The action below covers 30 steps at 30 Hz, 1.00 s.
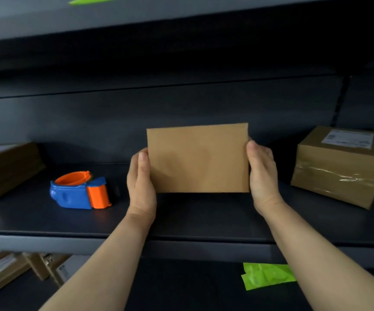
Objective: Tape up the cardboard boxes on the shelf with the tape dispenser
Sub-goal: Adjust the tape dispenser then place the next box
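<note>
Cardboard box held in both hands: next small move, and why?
Probably lay the cardboard box flat on the shelf, freeing a hand. The left hand and right hand both grip its side edges, so neither can take the tape dispenser, which lies untouched on the shelf to the left. The face shown bears no tape.
</note>
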Each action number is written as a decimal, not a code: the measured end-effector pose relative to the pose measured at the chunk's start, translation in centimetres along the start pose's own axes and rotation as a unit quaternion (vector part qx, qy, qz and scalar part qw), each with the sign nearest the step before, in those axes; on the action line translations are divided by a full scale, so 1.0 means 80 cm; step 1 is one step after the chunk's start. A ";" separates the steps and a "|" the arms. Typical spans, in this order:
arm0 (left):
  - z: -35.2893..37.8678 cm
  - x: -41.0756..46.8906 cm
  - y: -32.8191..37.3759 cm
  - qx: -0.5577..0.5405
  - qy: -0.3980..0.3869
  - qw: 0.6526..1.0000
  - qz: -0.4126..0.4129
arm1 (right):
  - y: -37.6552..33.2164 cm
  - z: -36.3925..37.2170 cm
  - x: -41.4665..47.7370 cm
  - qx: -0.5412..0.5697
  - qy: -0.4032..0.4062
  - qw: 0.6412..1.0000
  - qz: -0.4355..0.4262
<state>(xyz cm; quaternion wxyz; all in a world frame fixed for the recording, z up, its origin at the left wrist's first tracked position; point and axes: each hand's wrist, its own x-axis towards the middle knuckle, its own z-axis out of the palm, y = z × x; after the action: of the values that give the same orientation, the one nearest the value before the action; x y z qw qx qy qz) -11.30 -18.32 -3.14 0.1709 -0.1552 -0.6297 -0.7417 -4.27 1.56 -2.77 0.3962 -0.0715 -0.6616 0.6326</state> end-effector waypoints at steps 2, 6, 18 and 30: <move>0.002 0.001 0.001 -0.002 -0.023 0.999 -0.023 | 0.005 0.000 0.000 -0.002 -0.016 1.000 0.011; 0.001 0.004 -0.002 -0.017 -0.037 0.998 -0.055 | 0.011 -0.008 0.002 0.029 -0.042 0.998 0.049; -0.004 0.013 -0.021 0.198 0.066 0.976 -0.059 | 0.009 -0.004 -0.006 -0.047 -0.093 0.993 0.046; 0.005 0.002 -0.015 0.167 -0.042 0.982 -0.077 | 0.005 0.003 -0.016 -0.093 -0.213 0.970 0.077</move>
<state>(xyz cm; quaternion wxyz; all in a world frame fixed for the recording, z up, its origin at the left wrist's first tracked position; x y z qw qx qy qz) -11.95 -17.72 -4.06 0.1100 -0.1065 -0.7617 -0.6296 -3.71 0.67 -3.64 0.1875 -0.0223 -0.7790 0.5979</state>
